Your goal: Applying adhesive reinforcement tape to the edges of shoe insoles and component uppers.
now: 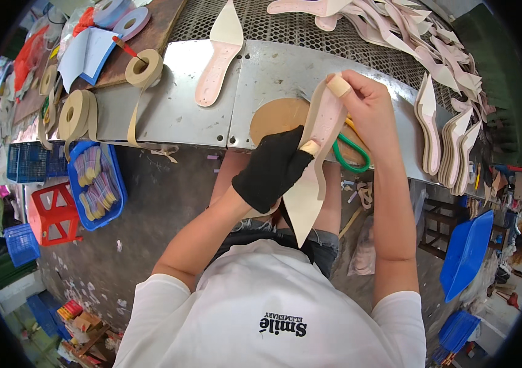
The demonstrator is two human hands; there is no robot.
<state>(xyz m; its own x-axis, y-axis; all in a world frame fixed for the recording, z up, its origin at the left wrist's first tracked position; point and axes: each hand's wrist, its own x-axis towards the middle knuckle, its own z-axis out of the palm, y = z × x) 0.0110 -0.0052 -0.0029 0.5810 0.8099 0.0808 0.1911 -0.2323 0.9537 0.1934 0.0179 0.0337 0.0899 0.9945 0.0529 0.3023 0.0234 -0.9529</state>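
Observation:
A pink and cream shoe insole (322, 126) with a long pointed cream end is held up between my two hands, above my lap and the table edge. My left hand (275, 165), in a black glove with the thumb tip bare or taped, is closed on its middle. Gripping the upper rounded end is my right hand (364, 101), its thumb wrapped in beige tape. Scissors with green and yellow handles (353, 158) show just below my right hand; whether its fingers hold them is hidden. Behind the insole lies a brown round board (278, 121) on the metal table.
Another insole (218, 58) lies across the metal table (181, 67) and mesh. Tape rolls (144, 69) stand at left. Insole stacks (457, 147) and a loose pile (396, 30) are at right. A blue basket (98, 184) and red stool (55, 211) stand below left.

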